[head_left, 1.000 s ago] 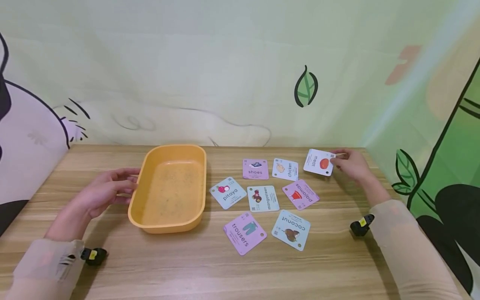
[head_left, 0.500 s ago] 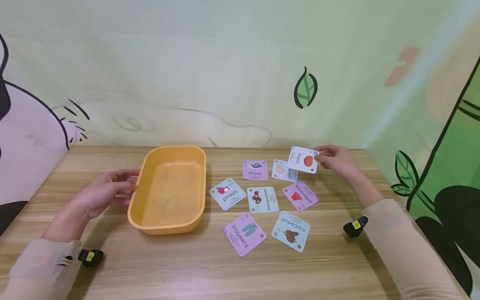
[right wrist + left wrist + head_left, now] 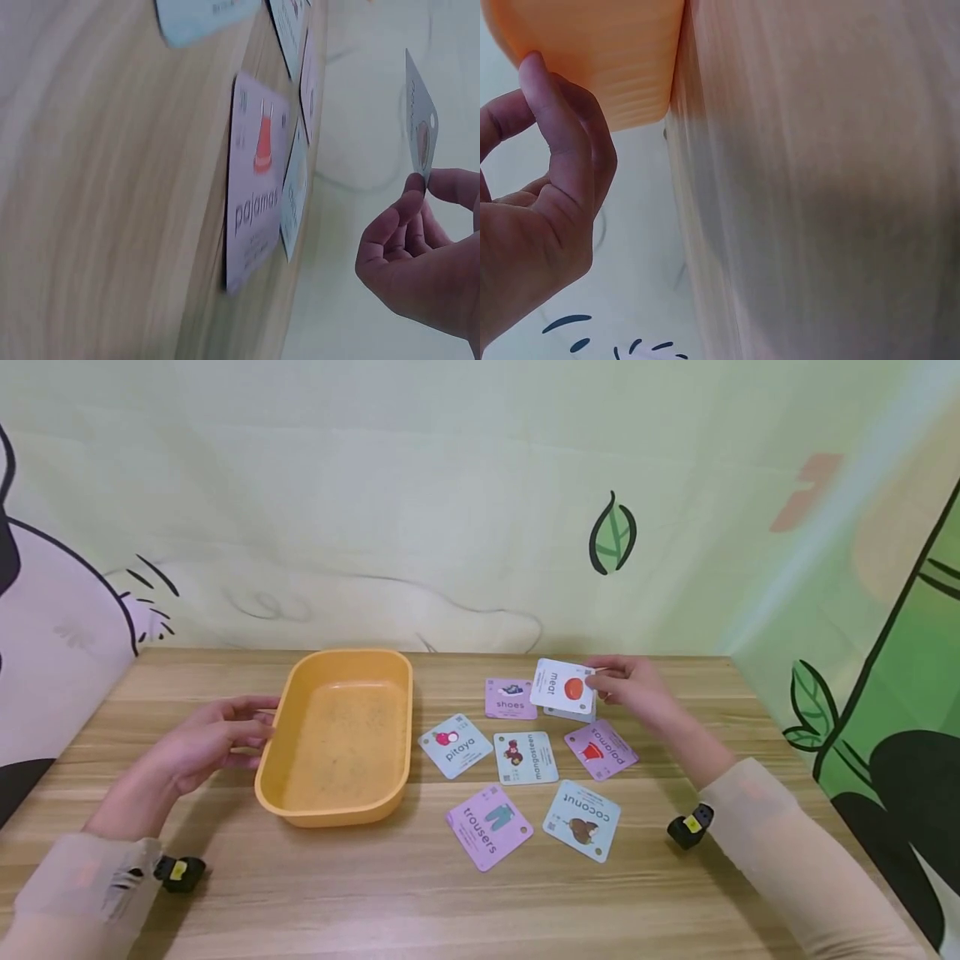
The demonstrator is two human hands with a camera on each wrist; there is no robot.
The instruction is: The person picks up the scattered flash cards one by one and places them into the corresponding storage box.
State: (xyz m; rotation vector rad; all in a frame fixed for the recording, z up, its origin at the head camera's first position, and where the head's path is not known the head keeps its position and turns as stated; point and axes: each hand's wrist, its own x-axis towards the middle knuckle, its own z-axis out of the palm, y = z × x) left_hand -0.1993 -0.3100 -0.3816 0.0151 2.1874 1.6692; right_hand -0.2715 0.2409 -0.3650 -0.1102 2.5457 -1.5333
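My right hand (image 3: pixel 637 689) pinches the white card marked "meat" (image 3: pixel 561 687) at its right edge. In the right wrist view the card (image 3: pixel 421 124) stands up from between thumb and fingers, raised off the table. From the head it overlaps the chicken card (image 3: pixel 572 713), most of which is hidden, and the corner of the purple shoes card (image 3: pixel 508 700). My left hand (image 3: pixel 213 743) rests at the left side of the yellow tray (image 3: pixel 267 768), fingers loosely bent. A fingertip lies against the tray's outer wall (image 3: pixel 622 67) in the left wrist view.
On the wooden table (image 3: pixel 360 893) lie the pitaya card (image 3: pixel 456 746), mangosteen card (image 3: pixel 527 757), pajamas card (image 3: pixel 602 749), trousers card (image 3: pixel 491 827) and coconut card (image 3: pixel 582 821). A printed cloth backdrop (image 3: pixel 450 510) stands behind the table.
My right hand has carried the meat card leftward from the far right, past the pajamas card, to over the chicken card. The left hand and the tray have stayed in place.
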